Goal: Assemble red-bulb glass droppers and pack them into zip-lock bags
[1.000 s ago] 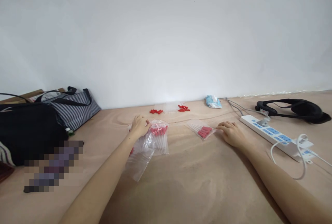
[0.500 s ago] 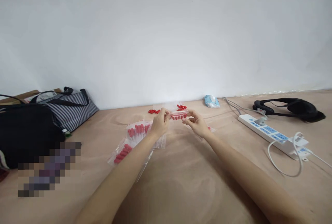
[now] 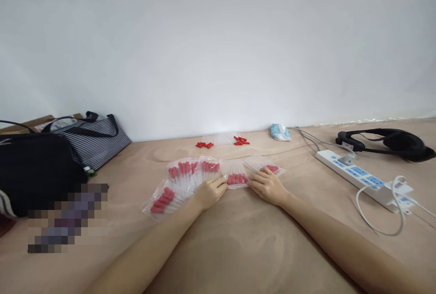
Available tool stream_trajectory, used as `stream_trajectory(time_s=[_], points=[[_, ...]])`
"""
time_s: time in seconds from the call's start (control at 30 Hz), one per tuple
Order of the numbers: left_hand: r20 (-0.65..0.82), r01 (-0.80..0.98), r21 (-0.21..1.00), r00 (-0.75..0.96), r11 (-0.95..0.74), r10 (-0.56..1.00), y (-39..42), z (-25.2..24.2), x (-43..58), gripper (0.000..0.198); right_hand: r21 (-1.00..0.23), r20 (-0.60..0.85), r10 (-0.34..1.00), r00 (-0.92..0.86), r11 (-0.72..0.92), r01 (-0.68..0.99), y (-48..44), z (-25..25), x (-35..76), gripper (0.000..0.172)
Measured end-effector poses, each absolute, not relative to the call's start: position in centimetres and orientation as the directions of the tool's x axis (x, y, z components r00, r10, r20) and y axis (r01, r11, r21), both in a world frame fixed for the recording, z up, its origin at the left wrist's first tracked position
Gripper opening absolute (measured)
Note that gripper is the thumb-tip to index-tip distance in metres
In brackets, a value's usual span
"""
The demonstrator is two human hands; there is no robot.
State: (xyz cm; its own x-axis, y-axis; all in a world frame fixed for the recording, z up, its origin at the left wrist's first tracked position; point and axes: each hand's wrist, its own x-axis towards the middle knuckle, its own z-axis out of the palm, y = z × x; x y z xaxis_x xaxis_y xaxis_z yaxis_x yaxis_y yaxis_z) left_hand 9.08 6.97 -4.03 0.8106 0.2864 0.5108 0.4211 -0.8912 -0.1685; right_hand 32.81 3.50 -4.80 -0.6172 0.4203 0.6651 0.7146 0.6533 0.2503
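A clear zip bag [image 3: 237,177] lies between my hands, holding several droppers with red bulbs and clear stems. Its zip edge faces me. The closed fingers of my left hand [image 3: 210,192] pinch its near left corner. At the near right corner, the bent fingers of my right hand [image 3: 268,186] grip the same bag; their tips are partly hidden. Another bag of red-bulbed droppers [image 3: 272,168] lies partly behind my right hand. More filled bags fan out on the left, one near the back [image 3: 184,167] and one closer to me [image 3: 162,201], partly covered by my left forearm.
Loose red bulbs lie in two piles, left [image 3: 204,145] and right [image 3: 241,140], beside clear stems [image 3: 223,139] near the wall. A blue-and-white packet [image 3: 280,132], a power strip [image 3: 361,178] with cables and a black headset [image 3: 384,144] are rightward. Bags [image 3: 37,171] stand left.
Both hands have come down and nearer to me, bringing the bag from a raised position to the table. The view has shifted slightly.
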Motion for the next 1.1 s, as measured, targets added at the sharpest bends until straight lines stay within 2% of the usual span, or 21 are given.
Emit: stream_trajectory(time_s=[0.3,0.53,1.1], points=[[0.500,0.437,-0.220,0.818,-0.872,0.284,7.0,-3.8,8.8,0.029,0.258,0.658,0.445,-0.607,0.624,0.738,3.2,-4.4,32.2,0.026],[0.523,0.459,-0.222,0.801,-0.860,0.293,6.6,-3.6,10.8,0.018,0.212,0.688,0.475,-0.549,0.592,0.778,3.5,-4.3,31.3,0.022],[0.477,0.426,-0.358,0.848,-0.831,0.229,6.9,-3.9,13.6,0.025,0.230,0.665,0.476,-0.575,0.602,0.764,3.8,-4.5,30.5,0.019]])
